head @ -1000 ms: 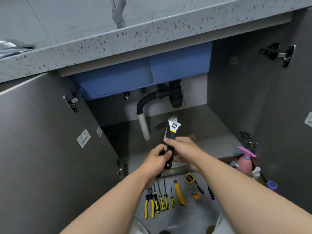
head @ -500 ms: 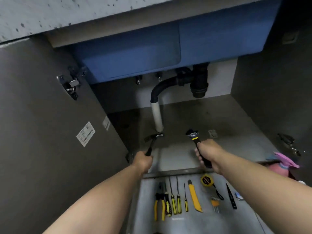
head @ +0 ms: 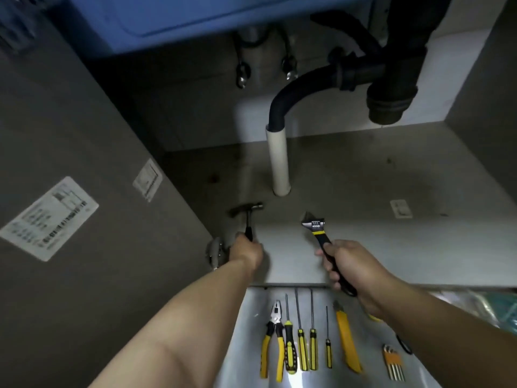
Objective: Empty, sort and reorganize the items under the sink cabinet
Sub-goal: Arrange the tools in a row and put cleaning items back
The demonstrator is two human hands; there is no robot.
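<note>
left grip (head: 246, 252) on hammer (head: 247, 217), right (head: 351, 268) on wrench (head: 321, 236)

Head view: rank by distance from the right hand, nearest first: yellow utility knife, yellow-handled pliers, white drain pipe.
From the right hand:
1. Yellow utility knife, on the floor just below the hand.
2. Yellow-handled pliers, lower left, at the left end of the tool row.
3. White drain pipe, up at the cabinet's back.
</note>
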